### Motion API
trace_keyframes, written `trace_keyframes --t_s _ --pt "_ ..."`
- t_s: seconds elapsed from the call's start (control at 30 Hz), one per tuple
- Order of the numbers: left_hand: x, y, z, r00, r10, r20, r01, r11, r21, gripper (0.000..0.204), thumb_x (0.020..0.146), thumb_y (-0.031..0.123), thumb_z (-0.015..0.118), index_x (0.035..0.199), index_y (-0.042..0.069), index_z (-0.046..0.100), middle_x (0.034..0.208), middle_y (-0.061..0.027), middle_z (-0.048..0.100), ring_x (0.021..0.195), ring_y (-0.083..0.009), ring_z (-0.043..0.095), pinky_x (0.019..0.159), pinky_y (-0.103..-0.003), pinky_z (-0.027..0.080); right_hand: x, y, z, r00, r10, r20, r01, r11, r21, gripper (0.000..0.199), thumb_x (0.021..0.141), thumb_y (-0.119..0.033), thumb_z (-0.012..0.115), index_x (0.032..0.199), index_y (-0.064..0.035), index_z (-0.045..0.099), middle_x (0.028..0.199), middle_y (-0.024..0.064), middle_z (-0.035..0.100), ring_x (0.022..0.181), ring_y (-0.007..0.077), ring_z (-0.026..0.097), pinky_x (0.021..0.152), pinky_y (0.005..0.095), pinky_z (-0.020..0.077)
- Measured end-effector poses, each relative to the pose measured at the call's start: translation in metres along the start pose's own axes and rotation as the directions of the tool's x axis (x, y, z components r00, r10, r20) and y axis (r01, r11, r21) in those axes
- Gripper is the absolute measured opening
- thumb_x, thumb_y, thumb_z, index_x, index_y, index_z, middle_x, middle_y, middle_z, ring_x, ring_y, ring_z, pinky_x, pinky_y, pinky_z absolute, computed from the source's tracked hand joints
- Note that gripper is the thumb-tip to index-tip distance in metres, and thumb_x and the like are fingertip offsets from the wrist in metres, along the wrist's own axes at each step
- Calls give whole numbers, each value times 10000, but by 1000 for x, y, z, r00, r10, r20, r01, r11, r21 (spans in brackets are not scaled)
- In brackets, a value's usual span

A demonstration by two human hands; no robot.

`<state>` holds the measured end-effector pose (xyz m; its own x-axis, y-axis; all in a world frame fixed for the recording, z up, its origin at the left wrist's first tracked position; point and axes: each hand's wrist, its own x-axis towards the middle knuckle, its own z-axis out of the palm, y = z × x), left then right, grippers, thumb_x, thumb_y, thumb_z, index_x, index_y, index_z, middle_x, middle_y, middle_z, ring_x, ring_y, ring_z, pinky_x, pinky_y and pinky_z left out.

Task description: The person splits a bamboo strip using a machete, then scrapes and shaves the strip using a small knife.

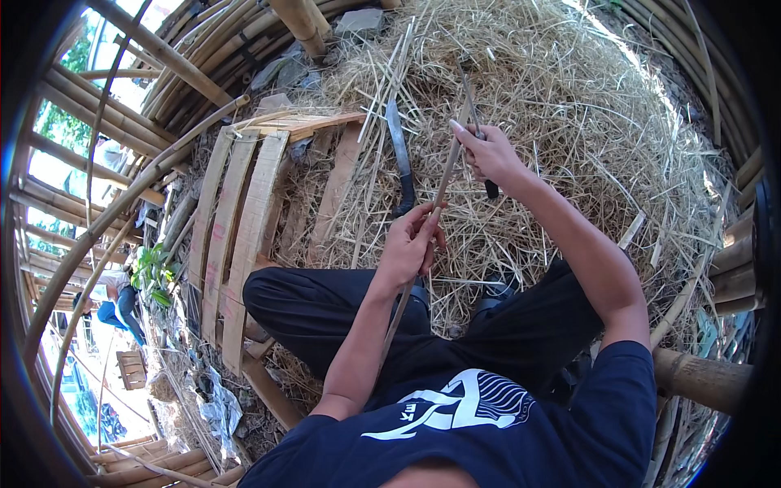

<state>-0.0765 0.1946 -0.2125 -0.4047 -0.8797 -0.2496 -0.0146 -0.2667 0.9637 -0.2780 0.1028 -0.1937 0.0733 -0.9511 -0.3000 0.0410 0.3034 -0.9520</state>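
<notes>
A long, thin bamboo strip (449, 169) slants up from beside my lap, past both hands, toward the straw. My left hand (409, 246) is closed around its lower part, above my knees. My right hand (493, 156) grips a knife, its dark handle (491, 189) poking out below the fist and its narrow blade (467, 88) pointing away from me. The right thumb lies along the strip's upper part, close to the blade. Left of the strip, a machete (398, 142) with a dark, curved handle lies on the straw, touched by neither hand.
Shavings and straw (553, 106) cover the ground around my crossed legs. A wooden pallet-like frame (259, 191) stands at my left, with loose bamboo slivers (376, 154) beside it. Bamboo rails (122, 122) fence the left side, and a thick bamboo pole (701, 379) juts in at the right. Another person (120, 305) is beyond the rails.
</notes>
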Motion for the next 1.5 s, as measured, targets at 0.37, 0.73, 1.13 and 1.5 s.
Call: trace_keyframes --t_s 0.37,0.73,1.13,1.5 --pt "20 2 -9 979 94 -182 -113 989 -96 249 1012 218 474 1102 -3 546 776 -65 614 433 -79 508 387 -201 385 -19 -4 9 920 -387 67 318 632 -707 320 897 -266 558 770 12 652 629 191 595 581 295 581 606 429 467" --pt "24 8 -9 982 121 -145 -129 990 -51 240 999 177 497 1152 7 573 711 -39 601 377 -40 419 341 -189 292 -17 8 17 953 -240 186 264 354 -897 200 726 -138 588 740 44 668 692 252 639 698 394 658 694 462 543" --pt "24 -7 1 913 292 -284 -171 908 383 175 969 120 527 964 -12 641 624 21 494 558 -43 421 500 -232 339 0 29 20 956 -237 171 241 308 -920 182 685 -122 580 663 44 651 668 264 632 679 408 663 669 454 550" --pt "9 -18 1 945 130 -300 -47 962 269 251 993 130 497 1181 29 629 639 55 458 517 -17 367 459 -200 294 37 34 -14 986 -163 11 53 257 -965 191 740 -128 567 770 10 695 767 217 678 750 349 690 698 418 554"
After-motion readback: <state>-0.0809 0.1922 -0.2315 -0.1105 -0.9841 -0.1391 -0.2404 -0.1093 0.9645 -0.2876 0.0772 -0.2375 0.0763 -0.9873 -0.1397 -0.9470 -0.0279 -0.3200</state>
